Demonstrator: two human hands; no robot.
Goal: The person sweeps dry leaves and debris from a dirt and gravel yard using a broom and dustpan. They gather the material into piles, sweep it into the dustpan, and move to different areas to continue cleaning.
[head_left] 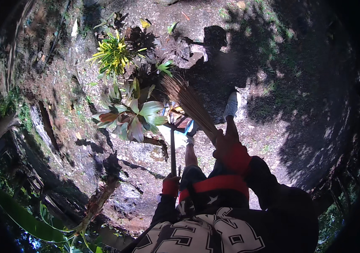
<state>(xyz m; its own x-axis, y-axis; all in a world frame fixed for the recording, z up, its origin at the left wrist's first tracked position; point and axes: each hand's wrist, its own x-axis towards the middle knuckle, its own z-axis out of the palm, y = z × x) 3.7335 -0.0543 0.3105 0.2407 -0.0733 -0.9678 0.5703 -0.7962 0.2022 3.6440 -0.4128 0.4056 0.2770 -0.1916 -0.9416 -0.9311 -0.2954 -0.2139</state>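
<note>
My right hand [226, 144], in a red cuff, is closed around the bound end of a stick broom [191, 105]. The broom's thin brown ribs fan out up and to the left, over the ground by the plants. Lower down, my left hand [172, 178] is wrapped round a long dark handle [172, 152]. That handle runs up to a white and blue dustpan [179, 138] near my feet. Brown dry leaves [182, 122] lie in the pan. The broom's ribs pass just to the right of it and partly cover it.
A broad-leaved plant [135, 114] stands just left of the dustpan, with a yellow-green shrub [114, 55] beyond it. My shoe [232, 105] is on the gravelly ground to the right. A rough branch or trunk [99, 200] rises at lower left. Shade covers the right side.
</note>
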